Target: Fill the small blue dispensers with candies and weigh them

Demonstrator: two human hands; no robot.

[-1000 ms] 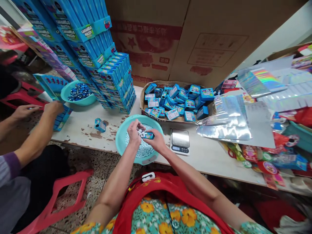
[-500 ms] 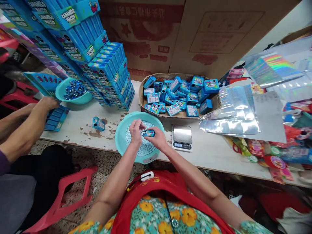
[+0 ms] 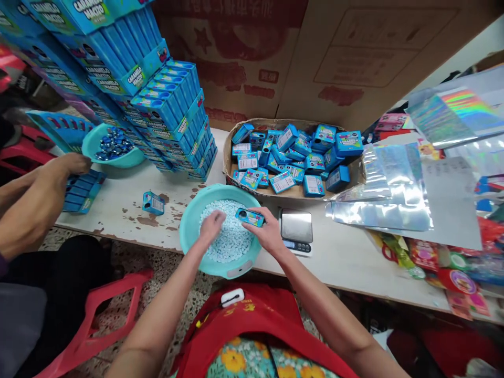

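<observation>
My right hand grips a small blue candy box over the right side of a teal bowl filled with small white candies. My left hand reaches down into those candies, fingers curled and blurred by motion. A small digital scale sits just right of the bowl. Behind it a shallow cardboard tray holds several small blue boxes.
A tall stack of blue display cartons stands at the back left, a single blue box lies on the worn white table. A co-worker's hands work at the left beside another teal bowl. Shiny foil bags and wrappers cover the right.
My left hand has dropped from the box down into the white candies. My right hand has moved slightly right with the box. The view has shifted a little.
</observation>
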